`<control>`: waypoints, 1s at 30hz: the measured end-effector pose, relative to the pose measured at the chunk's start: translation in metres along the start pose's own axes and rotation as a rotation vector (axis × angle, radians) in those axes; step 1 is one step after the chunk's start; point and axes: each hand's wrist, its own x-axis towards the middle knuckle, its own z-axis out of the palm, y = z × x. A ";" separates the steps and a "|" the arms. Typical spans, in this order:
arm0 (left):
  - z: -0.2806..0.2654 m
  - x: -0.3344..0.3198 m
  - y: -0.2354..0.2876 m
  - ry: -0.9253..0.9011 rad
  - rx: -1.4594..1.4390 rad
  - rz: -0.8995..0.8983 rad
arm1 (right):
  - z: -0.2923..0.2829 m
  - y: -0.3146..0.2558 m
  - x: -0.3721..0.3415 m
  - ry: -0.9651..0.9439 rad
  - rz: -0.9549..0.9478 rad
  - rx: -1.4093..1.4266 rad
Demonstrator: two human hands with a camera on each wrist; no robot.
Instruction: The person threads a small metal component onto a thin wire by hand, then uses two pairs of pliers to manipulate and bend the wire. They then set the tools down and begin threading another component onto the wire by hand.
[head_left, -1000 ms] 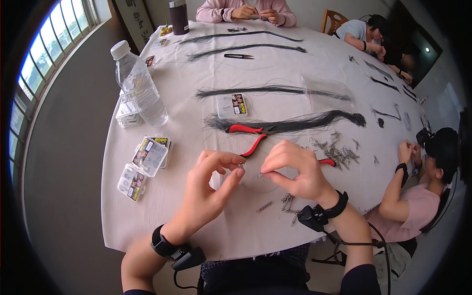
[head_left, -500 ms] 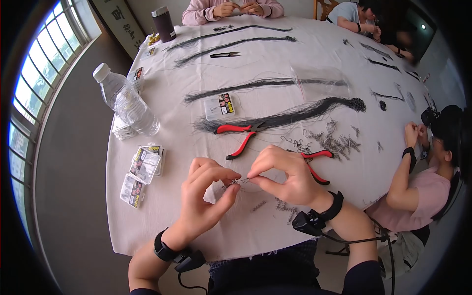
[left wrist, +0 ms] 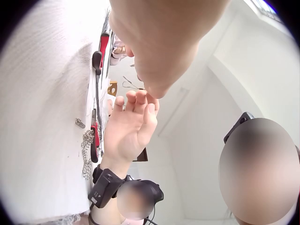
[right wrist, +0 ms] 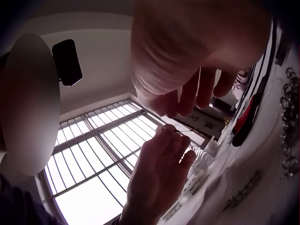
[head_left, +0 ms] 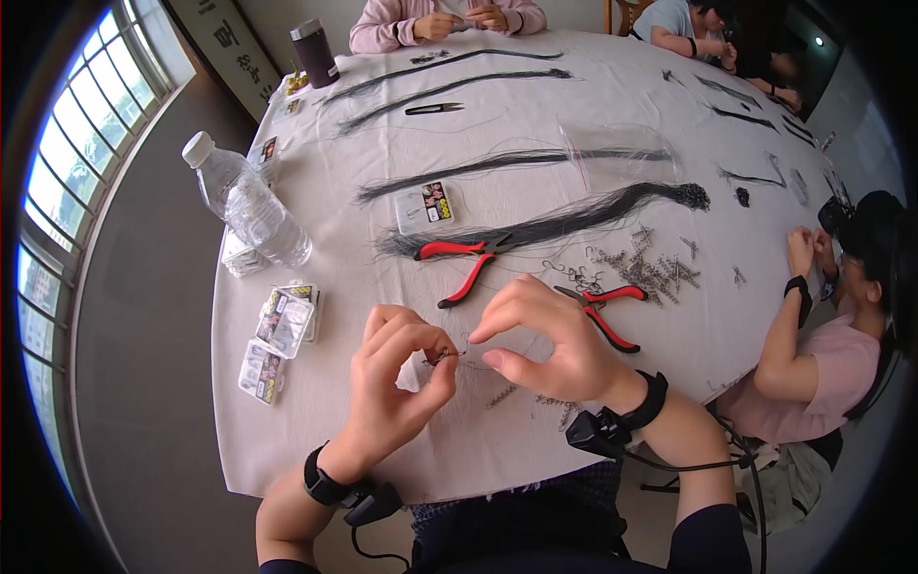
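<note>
My left hand (head_left: 397,387) pinches a small metal hook piece (head_left: 444,357) between thumb and forefinger above the near table. My right hand (head_left: 559,340) is beside it, thumb and forefinger apart, with nothing visible gripped. In the left wrist view a thin wire loop (left wrist: 130,84) sticks out near the fingertips, and the right hand (left wrist: 129,126) shows its palm. The right wrist view shows the left hand (right wrist: 157,173) holding a thin wire (right wrist: 190,130). Beyond my hands lie red-handled pliers (head_left: 466,277) and a second red-handled pair (head_left: 612,316).
Metal springs (head_left: 650,268) are heaped at the right. Dark strand bundles (head_left: 574,218) cross the white tablecloth (head_left: 287,430). Clear boxes (head_left: 284,320) and a water bottle (head_left: 249,206) stand left. Small chains (head_left: 557,409) lie near my right wrist. Other people sit around the table.
My hands came together half a second ago, both at the small metal piece. Since then the right thumb and forefinger have parted from it, while the left keeps its pinch.
</note>
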 end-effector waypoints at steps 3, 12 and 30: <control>0.002 0.000 0.001 -0.006 0.017 0.016 | 0.010 0.001 -0.001 -0.020 0.028 0.005; 0.008 -0.003 0.003 0.048 -0.108 -0.054 | 0.016 0.000 -0.004 -0.006 0.134 0.031; 0.007 -0.004 -0.006 0.017 -0.103 -0.047 | 0.014 0.001 -0.008 -0.020 0.240 0.096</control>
